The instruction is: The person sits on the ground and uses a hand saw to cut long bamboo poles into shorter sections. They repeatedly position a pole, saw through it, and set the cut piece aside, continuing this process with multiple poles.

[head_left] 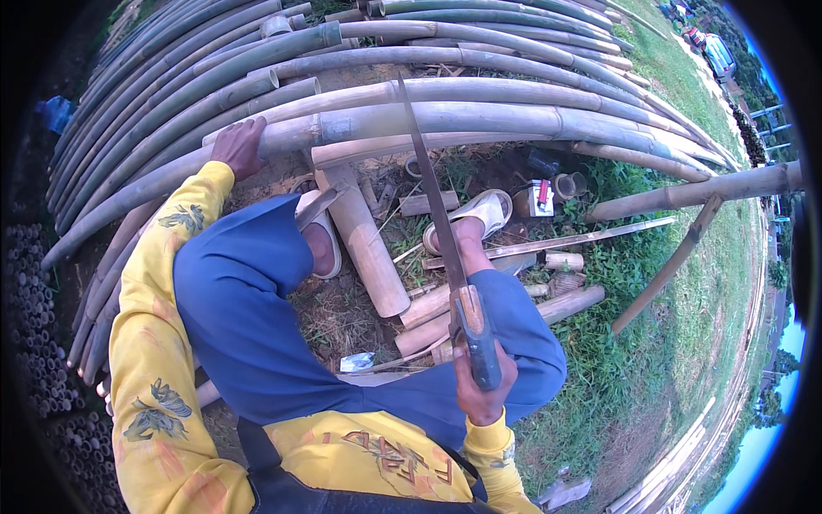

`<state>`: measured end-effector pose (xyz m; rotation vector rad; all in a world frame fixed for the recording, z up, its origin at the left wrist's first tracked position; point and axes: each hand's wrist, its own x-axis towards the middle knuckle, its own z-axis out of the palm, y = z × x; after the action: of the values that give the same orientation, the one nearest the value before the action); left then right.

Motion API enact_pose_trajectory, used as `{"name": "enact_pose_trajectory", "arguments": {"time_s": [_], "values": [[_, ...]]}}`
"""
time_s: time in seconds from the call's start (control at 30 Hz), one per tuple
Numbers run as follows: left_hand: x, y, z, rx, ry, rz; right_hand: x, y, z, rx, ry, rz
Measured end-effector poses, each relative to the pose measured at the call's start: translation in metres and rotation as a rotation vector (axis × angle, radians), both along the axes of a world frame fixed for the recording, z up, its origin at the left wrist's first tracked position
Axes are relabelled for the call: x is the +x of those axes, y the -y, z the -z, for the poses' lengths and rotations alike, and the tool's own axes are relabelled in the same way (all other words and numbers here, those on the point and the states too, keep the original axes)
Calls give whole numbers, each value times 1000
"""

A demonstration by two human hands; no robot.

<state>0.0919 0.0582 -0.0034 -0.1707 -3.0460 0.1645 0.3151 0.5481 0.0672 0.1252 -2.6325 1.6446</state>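
Gripping the saw (438, 201) by its handle: right hand (485, 377), near. Blade overlaps the far bamboo pole (488, 118) — contact unclear. Left hand (241, 147) lies over the pole's left, clasp unclear. Risk: pole rolling under loose pressure — blade skips.

Outdoor bamboo-working site, indicated by handsaw (439, 206) at centre, stacked poles (197, 94) at ten o'clock, grass (698, 295) at three o'clock.

saw blade (435, 188) on pole (479, 120): contact couldn't be told | right fingers (507, 370): partly hid behind handle (486, 355) | right sleeve (501, 480): ran off lower edge | blue item (56, 113), left: looked too blurred
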Motion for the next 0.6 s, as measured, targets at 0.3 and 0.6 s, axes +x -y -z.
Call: {"name": "enact_pose_trajectory", "arguments": {"time_s": [0.3,0.6], "values": [[4,-5,0,66,-15,54,-80,41,41,-152,-7,-4],[12,-13,-16,92,18,36,-127,62,34,-135,-137,-20]]}}
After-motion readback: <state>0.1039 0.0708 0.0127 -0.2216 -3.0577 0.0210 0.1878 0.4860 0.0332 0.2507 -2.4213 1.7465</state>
